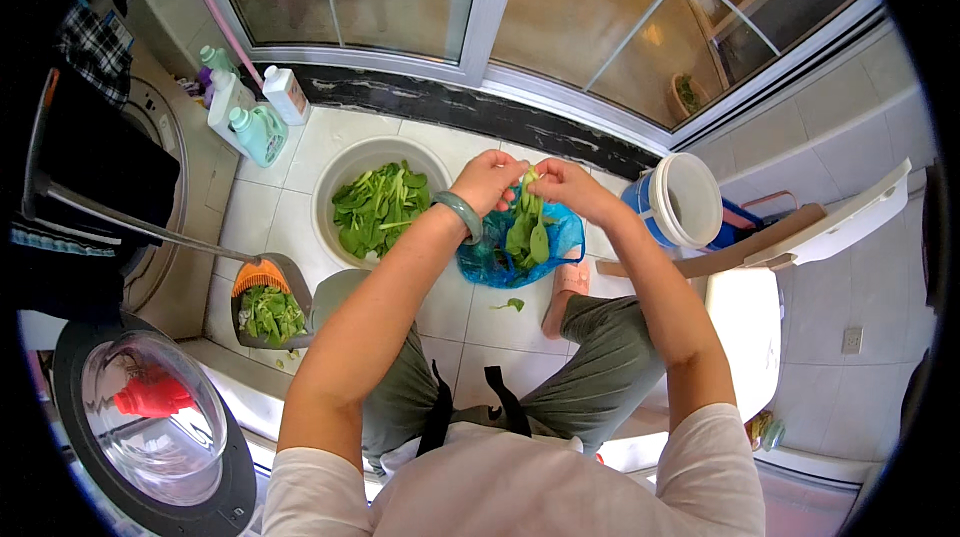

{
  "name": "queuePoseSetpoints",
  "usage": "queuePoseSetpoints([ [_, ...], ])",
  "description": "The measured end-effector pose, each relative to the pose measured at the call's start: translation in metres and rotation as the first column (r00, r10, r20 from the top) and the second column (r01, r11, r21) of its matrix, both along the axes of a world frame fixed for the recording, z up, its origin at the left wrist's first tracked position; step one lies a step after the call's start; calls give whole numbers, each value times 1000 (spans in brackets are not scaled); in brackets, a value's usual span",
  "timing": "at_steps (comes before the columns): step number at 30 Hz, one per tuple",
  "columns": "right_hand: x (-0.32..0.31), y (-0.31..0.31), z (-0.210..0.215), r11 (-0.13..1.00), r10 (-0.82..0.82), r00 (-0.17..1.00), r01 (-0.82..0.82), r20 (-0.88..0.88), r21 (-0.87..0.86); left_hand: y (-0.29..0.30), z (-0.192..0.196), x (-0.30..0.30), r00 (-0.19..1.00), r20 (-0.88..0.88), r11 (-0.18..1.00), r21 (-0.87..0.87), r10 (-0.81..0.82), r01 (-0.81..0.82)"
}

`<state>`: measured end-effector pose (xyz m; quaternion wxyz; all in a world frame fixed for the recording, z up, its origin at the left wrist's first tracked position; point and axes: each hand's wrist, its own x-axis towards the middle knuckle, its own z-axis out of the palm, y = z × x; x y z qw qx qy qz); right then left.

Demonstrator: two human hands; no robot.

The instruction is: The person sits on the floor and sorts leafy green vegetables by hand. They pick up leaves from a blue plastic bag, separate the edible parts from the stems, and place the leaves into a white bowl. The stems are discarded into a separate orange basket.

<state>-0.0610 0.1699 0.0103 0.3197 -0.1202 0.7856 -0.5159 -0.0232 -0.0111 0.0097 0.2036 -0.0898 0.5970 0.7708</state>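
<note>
My left hand (487,183), with a jade-coloured bangle on its wrist, pinches at the pale stem end of a bunch of leafy greens (524,229). Close beside it my right hand (572,187) has its fingers closed on the same stem end. The dark green leaves hang down over an open blue plastic bag (487,266) on the floor; how much lies inside the bag is partly hidden. Left of my hands stands a round whitish basin (322,199) holding loose green leaves (376,205).
A dustpan (302,289) with an orange broom (259,275) holds leaf scraps at the left. A loose leaf (514,304) lies on the tiles. Detergent bottles (260,135) stand far left, a white bucket (690,199) right. A washing machine door (150,417) hangs open, lower left.
</note>
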Motion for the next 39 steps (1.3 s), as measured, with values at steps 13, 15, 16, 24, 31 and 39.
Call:
queuePoseSetpoints([
  [13,22,-5,9,997,-8,985,-5,-171,-81,-4,-7,0,971,-89,947,-259,-220,191],
  [15,17,0,6,998,46,981,-55,-190,-44,-1,-8,2,962,-96,929,-300,-254,215],
  [16,16,1,5,997,70,977,-78,-199,-28,-1,-9,2,959,-95,922,-313,-269,227],
  [24,14,7,17,998,-25,994,19,-110,-56,3,4,6,940,-43,910,-268,-338,315],
  [31,4,23,4,981,-121,986,102,-112,-162,4,6,6,948,20,947,-34,-318,318],
  [39,20,15,10,998,-16,994,10,-107,-54,7,-3,4,980,31,979,63,-196,194],
])
